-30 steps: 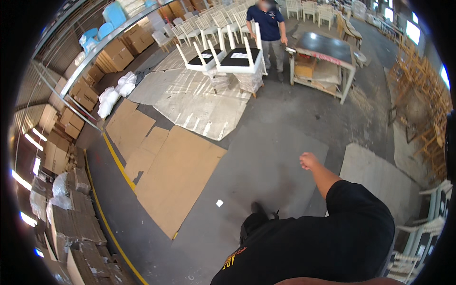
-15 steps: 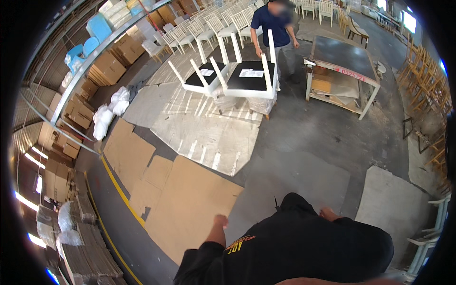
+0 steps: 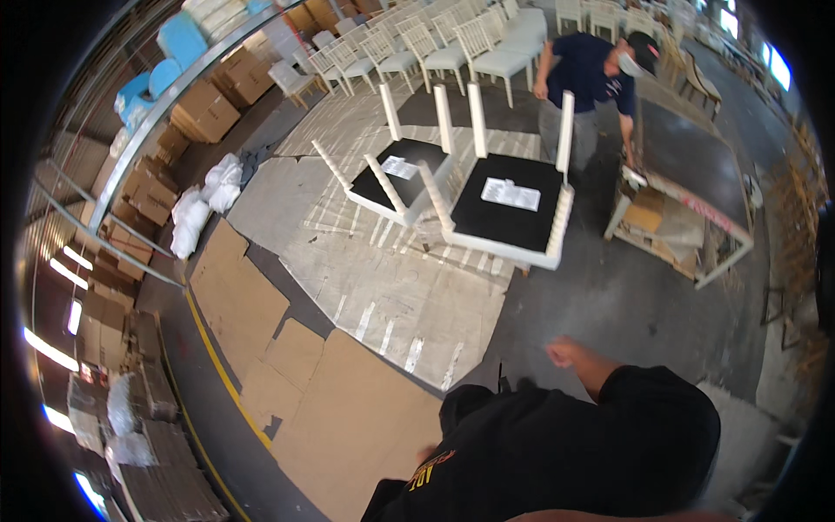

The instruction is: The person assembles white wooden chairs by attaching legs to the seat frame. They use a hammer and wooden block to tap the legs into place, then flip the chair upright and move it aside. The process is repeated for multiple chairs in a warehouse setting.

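My right hand [image 3: 564, 350] is out in front of my body, fingers curled in a loose fist, with nothing visible in it. Only a small part of my left hand [image 3: 426, 453] shows beside my black shirt; its fingers are hidden. Neither hand touches anything I can see. Ahead, two pieces of white-legged furniture rest upside down with their legs up. The nearer one [image 3: 502, 230] has a black underside with a white paper label; the other [image 3: 380, 198] sits to its left and looks alike. What supports them is mostly hidden.
A co-worker [image 3: 587, 83] in a dark blue shirt leans toward a dark-topped workbench [image 3: 687, 157] at the right. Flat cardboard [image 3: 348, 426] and pale sheeting [image 3: 391, 304] cover the floor. White chairs [image 3: 439, 56] stand in rows behind; cartons [image 3: 204, 109] line the left rack.
The upturned furniture appears nearer and larger. My right hand has swung forward, and my left hand has dropped back beside my body. The co-worker has bent over and put a hand to the workbench.
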Motion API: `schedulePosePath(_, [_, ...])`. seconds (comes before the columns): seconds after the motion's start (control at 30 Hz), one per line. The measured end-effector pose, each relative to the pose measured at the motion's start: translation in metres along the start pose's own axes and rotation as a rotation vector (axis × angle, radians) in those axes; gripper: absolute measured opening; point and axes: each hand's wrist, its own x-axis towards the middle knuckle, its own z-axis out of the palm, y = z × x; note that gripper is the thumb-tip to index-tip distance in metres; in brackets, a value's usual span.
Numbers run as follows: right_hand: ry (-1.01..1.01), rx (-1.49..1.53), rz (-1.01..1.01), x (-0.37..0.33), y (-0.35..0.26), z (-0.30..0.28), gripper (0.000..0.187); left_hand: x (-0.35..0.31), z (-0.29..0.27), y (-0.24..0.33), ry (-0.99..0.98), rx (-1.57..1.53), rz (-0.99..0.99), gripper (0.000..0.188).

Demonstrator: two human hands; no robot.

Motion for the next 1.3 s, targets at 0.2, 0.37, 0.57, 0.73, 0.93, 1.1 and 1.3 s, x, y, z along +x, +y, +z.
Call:
schedulePosePath(0.2, [-0.328, -0.213, -0.681, -0.040, -0.477, 0.018, 0.045, 0.101, -0.067, -0.044, -0.073, -0.610, -0.361, 0.033])
schedulePosePath(0.37, [-0.090, -0.161, -1.047, -0.021, -0.699, 0.026, 0.029, 0.206, -0.166, -0.092, -0.042, -0.711, -0.314, 0.034])
schedulePosePath(0.57, [0.533, -0.174, -0.899, 0.141, -0.853, -0.067, 0.031, 0.336, -0.345, -0.141, 0.100, -0.590, -0.139, 0.036])
schedulePosePath(0.73, [0.758, -0.107, -0.541, 0.293, -0.884, -0.209, 0.058, 0.442, -0.563, -0.145, 0.526, -1.311, -0.095, 0.032])
schedulePosePath(0.93, [1.109, 0.125, -0.256, 0.393, -0.917, -0.278, 0.107, 0.527, -0.776, -0.083, 0.725, -0.942, 0.130, 0.056])
schedulePosePath(1.1, [1.037, 0.301, -0.889, 0.453, -0.913, -0.296, 0.077, 0.586, -0.890, -0.018, 0.902, -0.971, 0.121, 0.118])
schedulePosePath(1.3, [0.843, 0.610, -0.706, 0.474, -0.900, -0.308, 0.044, 0.638, -0.944, -0.007, 0.722, -1.095, 0.308, 0.095])
